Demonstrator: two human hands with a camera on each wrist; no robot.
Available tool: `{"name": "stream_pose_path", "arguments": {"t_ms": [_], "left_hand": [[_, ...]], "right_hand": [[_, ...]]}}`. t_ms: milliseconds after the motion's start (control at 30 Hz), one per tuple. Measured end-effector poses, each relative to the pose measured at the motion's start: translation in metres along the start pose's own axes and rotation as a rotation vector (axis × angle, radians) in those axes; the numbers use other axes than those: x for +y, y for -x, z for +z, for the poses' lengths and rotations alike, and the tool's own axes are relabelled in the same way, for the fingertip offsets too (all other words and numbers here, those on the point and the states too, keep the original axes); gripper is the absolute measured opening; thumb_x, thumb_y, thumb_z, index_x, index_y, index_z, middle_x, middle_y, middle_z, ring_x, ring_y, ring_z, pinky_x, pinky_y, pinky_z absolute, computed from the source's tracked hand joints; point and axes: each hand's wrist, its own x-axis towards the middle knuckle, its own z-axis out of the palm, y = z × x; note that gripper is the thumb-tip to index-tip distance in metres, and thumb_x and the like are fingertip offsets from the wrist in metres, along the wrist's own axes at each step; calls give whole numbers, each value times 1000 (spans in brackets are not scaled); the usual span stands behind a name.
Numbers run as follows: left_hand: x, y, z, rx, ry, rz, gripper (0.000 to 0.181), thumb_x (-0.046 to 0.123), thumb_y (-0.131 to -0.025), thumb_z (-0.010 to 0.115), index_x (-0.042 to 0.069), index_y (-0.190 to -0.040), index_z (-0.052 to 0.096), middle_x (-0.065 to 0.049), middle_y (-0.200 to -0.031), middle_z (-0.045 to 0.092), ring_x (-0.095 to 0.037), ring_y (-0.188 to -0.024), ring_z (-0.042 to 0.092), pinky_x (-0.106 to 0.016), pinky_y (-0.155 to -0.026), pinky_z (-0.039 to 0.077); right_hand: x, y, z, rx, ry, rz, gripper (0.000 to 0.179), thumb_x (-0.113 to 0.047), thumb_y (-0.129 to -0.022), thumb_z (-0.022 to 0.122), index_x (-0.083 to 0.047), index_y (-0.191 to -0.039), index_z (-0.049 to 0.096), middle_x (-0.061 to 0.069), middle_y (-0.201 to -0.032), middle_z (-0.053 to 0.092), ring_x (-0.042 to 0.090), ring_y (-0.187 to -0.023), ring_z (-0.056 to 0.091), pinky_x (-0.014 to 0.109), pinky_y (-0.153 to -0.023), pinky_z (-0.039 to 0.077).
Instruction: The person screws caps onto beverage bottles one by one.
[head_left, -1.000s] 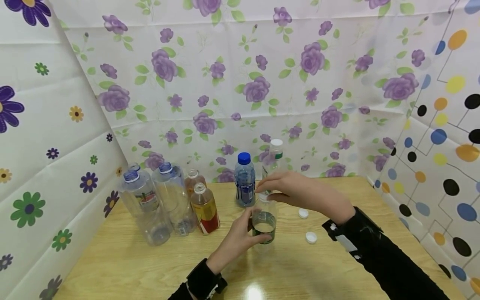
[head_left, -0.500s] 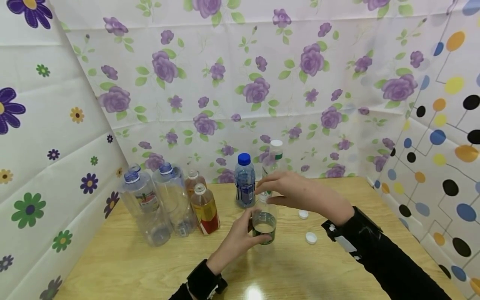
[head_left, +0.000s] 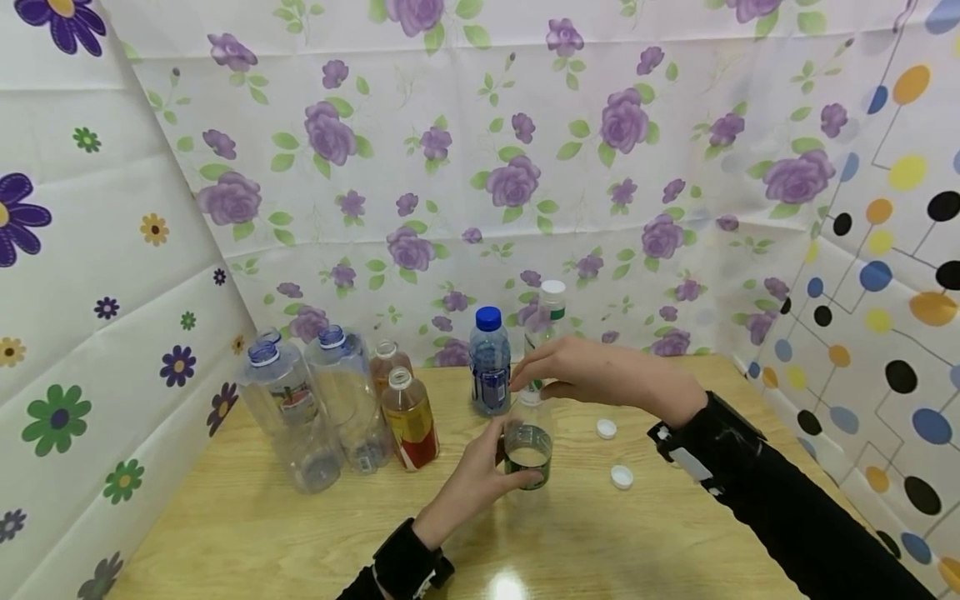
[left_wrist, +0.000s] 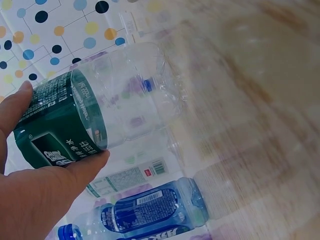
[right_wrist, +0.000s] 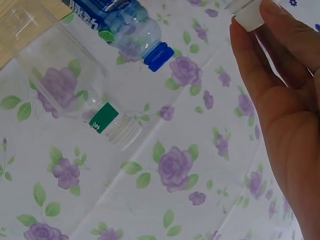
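Observation:
My left hand [head_left: 476, 467] holds a clear plastic bottle [head_left: 529, 433] low on its body; thumb and fingers wrap its green label [left_wrist: 55, 120] in the left wrist view. Above the bottle's neck, my right hand [head_left: 611, 379] bends down from the right. A white bottle cap [right_wrist: 249, 19] is pinched between its thumb and fingers at the bottle's mouth, clearest in the right wrist view. How far the cap is threaded cannot be seen. Just behind stand a blue-capped bottle [head_left: 491, 367] and another clear bottle [head_left: 553, 310] with a white top and green neck tag.
Two white caps [head_left: 622, 477] lie on the wooden table [head_left: 300, 542], right of the held bottle. At the left stand large clear bottles [head_left: 288, 417] with blue necks and two uncapped tea-coloured bottles [head_left: 410, 421]. Patterned cloth [head_left: 465, 125] encloses the table's back and sides.
My right hand has risen slightly and its wrist has shifted a little at the bottle's mouth. The left hand and the bottle stay in place.

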Motion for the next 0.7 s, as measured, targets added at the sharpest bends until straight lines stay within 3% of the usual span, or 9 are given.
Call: {"name": "stream_pose_path", "arguments": {"t_ms": [200, 467, 700], "left_hand": [[1, 1, 1, -8, 9, 8, 79, 28, -91, 77, 17, -155, 32, -10, -150, 47, -28, -142, 45, -43, -121, 36], [1, 3, 1, -12, -27, 24, 81, 30, -92, 76, 18, -157, 29, -9, -150, 47, -26, -141, 46, -32, -117, 41], [1, 2, 0, -13, -49, 28, 84, 31, -94, 73, 17, -160, 25, -11, -157, 40, -29, -145, 40, -41, -120, 38]], "right_hand": [[-1, -3, -1, -22, -5, 25, 34, -3, -95, 69, -10, -128, 70, 10, -131, 66, 28, -120, 64, 28, -93, 59], [-3, -5, 0, -38, 41, 57, 34, -6, -95, 70, -11, -129, 70, 10, -127, 67, 27, -115, 65, 26, -90, 58], [-9, -8, 4, -16, 133, 97, 33, -12, -96, 71, -8, -128, 71, 10, -117, 70, 24, -105, 68, 25, -85, 59]]}}
